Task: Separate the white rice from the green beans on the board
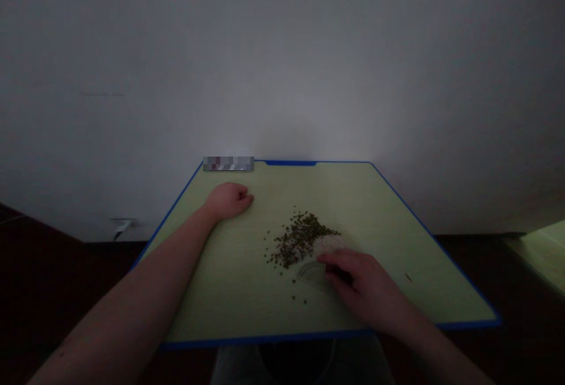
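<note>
Lower right of centre, the right hand (365, 286) has its fingers curled nearly closed on a clear protractor (311, 272) at lower centre, beside pale grains (331, 244) and scattered dark green beans (304, 234) on the tabletop (238, 296); farther, left of centre, the left hand (226, 200) rests loosely fisted, contents hidden.

Holds the bare left forearm (152, 276) stretched forward, the left hand (226, 201) in a loose fist; angles the right hand (366, 285) inward, index finger (341, 257) and thumb (341, 289) pointing left.
</note>
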`<action>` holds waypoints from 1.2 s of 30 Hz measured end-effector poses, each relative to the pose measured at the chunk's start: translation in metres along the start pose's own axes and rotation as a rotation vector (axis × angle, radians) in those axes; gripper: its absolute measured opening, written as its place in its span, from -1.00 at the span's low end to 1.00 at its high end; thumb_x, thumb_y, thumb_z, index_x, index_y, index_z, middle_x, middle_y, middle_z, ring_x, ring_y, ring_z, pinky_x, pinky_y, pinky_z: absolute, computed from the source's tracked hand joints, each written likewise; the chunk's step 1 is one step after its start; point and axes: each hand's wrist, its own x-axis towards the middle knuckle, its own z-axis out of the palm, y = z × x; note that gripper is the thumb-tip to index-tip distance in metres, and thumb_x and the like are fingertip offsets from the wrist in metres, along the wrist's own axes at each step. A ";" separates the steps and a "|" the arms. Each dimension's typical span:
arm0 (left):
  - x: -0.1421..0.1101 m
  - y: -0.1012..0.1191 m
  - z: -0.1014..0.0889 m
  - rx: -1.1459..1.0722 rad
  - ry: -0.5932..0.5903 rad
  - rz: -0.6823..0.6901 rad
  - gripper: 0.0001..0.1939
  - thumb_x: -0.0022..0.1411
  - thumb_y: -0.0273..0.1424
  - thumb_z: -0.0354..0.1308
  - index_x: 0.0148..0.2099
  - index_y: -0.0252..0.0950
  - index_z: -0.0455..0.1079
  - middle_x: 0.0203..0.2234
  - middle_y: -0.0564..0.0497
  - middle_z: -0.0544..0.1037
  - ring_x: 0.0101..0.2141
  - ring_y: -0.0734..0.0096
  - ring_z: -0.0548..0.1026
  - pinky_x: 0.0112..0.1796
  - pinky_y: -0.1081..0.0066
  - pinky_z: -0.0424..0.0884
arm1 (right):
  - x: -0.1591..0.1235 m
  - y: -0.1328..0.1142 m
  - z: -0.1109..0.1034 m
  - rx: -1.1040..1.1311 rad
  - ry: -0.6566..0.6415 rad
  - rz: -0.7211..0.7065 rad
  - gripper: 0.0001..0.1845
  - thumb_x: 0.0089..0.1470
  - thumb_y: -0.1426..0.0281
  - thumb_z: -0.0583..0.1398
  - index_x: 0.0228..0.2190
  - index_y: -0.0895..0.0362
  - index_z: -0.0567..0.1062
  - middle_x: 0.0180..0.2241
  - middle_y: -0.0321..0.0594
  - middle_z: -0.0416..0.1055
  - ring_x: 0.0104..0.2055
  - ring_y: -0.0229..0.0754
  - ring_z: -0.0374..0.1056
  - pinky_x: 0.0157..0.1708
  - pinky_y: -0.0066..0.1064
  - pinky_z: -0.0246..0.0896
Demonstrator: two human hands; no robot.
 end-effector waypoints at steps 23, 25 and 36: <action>0.002 -0.001 0.002 0.001 0.011 0.015 -0.61 0.20 -0.08 -0.05 -0.52 -0.22 0.27 -0.60 -0.01 0.38 -0.51 0.33 0.29 -0.45 0.31 0.06 | 0.033 -0.037 0.022 0.053 -0.233 -0.143 -0.60 0.18 0.57 0.12 -0.02 0.10 0.58 -0.14 -0.15 0.57 -0.12 -0.13 0.47 -0.08 -0.33 0.32; 0.002 -0.002 0.002 0.003 0.016 0.017 -0.61 0.20 -0.08 -0.05 -0.52 -0.22 0.26 -0.61 0.00 0.37 -0.52 0.34 0.28 -0.46 0.31 0.05 | 0.032 -0.040 0.022 0.059 -0.262 -0.147 -0.58 0.17 0.60 0.11 -0.02 0.10 0.57 -0.13 -0.16 0.55 -0.12 -0.15 0.46 -0.07 -0.34 0.30; 0.001 0.000 0.001 0.005 0.016 0.004 -0.62 0.18 -0.08 -0.05 -0.53 -0.22 0.26 -0.61 -0.01 0.36 -0.52 0.34 0.26 -0.46 0.32 0.05 | -0.002 -0.035 0.017 0.179 -0.221 -0.046 -0.61 0.17 0.61 0.10 -0.06 0.10 0.56 -0.14 -0.17 0.55 -0.10 -0.15 0.45 -0.06 -0.32 0.32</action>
